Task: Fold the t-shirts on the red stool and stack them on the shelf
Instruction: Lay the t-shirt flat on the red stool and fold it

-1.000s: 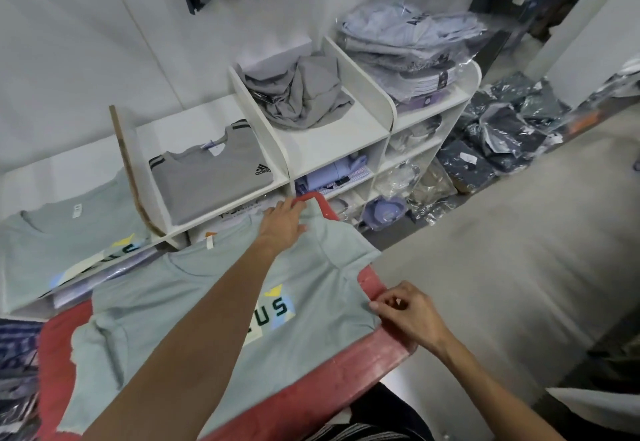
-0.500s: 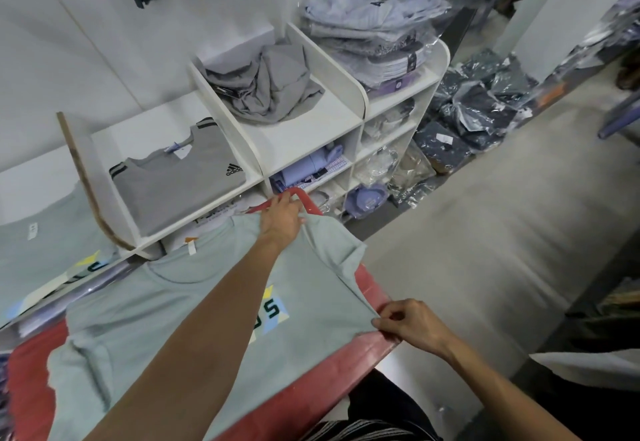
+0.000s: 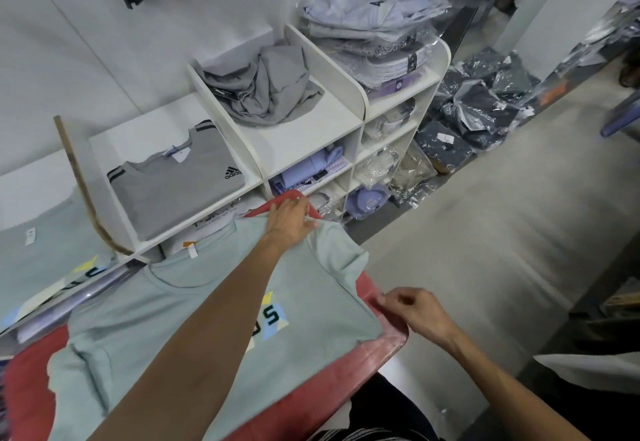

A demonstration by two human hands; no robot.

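A pale green t-shirt (image 3: 207, 323) with a coloured print lies face up, spread over the red stool (image 3: 329, 381). My left hand (image 3: 291, 220) reaches across it and grips the cloth at the far right shoulder, by the sleeve. My right hand (image 3: 414, 312) sits at the shirt's near right side edge with its fingers curled and pinched together. Whether it holds any cloth is unclear. The white shelf (image 3: 304, 139) stands just behind the stool. It carries a folded grey t-shirt (image 3: 173, 187) and, further left, a folded pale green t-shirt (image 3: 45, 257).
A crumpled grey garment (image 3: 266, 90) lies in the middle shelf bay, and bagged shirts (image 3: 374, 25) are stacked in the right bay. Dark bagged clothes (image 3: 485, 101) are piled on the floor to the right. A thin wooden stick (image 3: 79, 184) leans on a shelf divider. Grey floor lies right of the stool.
My left hand stays on the shirt's far shoulder. My right hand has shifted slightly up along the shirt's side edge. The camera has moved closer and tilted.
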